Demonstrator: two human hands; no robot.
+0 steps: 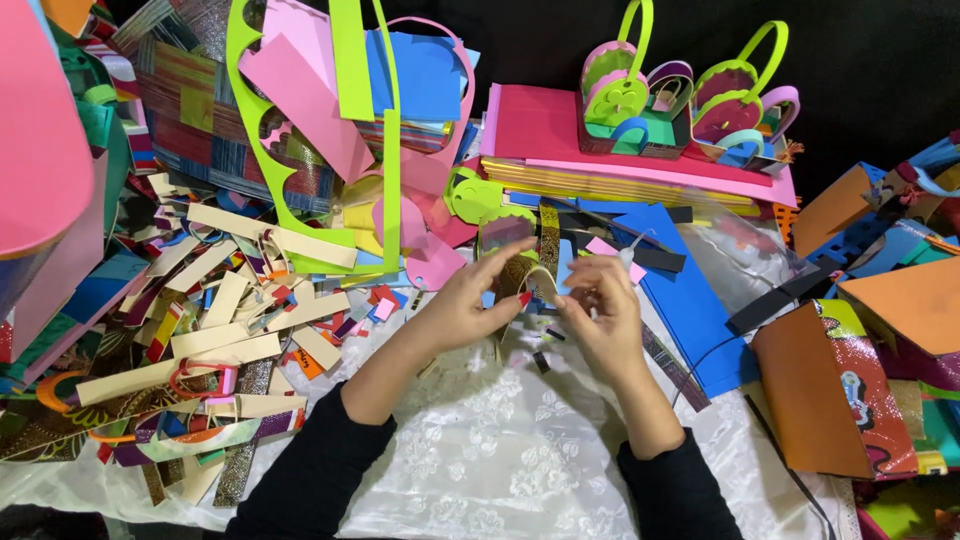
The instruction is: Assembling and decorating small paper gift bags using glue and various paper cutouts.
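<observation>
Head view. 2 bare hands in black sleeves meet above a white embossed cloth (pixel 500 450). The left hand (pixel 465 305) and the right hand (pixel 605 310) together pinch a curved strip (pixel 535 275), a narrow glittery band bent into an arch between them. On the left hand, thumb and forefinger are nearly closed on one end of the strip, the remaining fingers spread; on the right hand, the fingers are curled in around the other end, and how tightly they close is hidden by the knuckles. Holding both ends appears to keep the arch bent and lifted off the cloth, just in front of the blue foam sheet (pixel 680 290).

Surroundings, counted where possible. 2 finished small baskets (pixel 685 100) with looped handles stand side by side on a stack of pink sheets (pixel 560 135) at the far edge, out of the working area. To the person's left lies a heap of cream strips (pixel 225 330), too many and too overlapped to count, within easy reach. A green cut-out frame (pixel 300 180) leans over 1 woven mat (pixel 200 110). On the right sits 1 orange folded piece with a red glitter panel (pixel 835 395). 1 clear plastic bag (pixel 740 250) rests beyond the right hand.
</observation>
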